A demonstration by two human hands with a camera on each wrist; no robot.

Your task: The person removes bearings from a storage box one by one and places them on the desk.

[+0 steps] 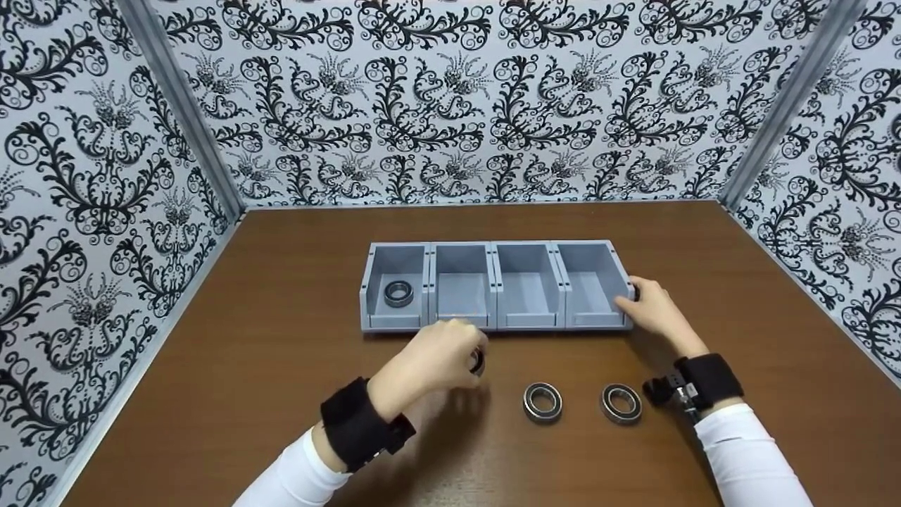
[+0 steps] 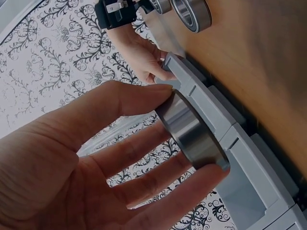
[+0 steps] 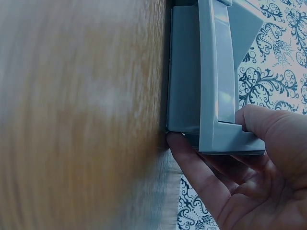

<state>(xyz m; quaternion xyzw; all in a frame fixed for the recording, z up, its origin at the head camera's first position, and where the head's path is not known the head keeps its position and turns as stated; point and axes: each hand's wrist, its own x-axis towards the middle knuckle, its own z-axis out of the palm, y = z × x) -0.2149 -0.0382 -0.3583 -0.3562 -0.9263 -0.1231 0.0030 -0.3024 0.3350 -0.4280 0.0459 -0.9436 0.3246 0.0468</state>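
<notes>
My left hand point(image 1: 440, 355) pinches a ball bearing point(image 2: 192, 129) by its rim, thumb on one edge and fingers on the other, just in front of the grey bin row point(image 1: 531, 322). In the left wrist view the bearing shows its shiny outer ring edge-on. At the right end of the row, my right hand point(image 1: 656, 310) grips the side wall, its thumb point(image 3: 261, 120) over the wall's edge and its fingers along the outside. Another bearing point(image 1: 398, 293) lies in the leftmost compartment.
Two more bearings, a left one point(image 1: 542, 403) and a right one point(image 1: 621, 404), lie flat on the brown table point(image 1: 211, 394) in front of the bins. Patterned panels point(image 1: 457, 105) enclose the back and sides.
</notes>
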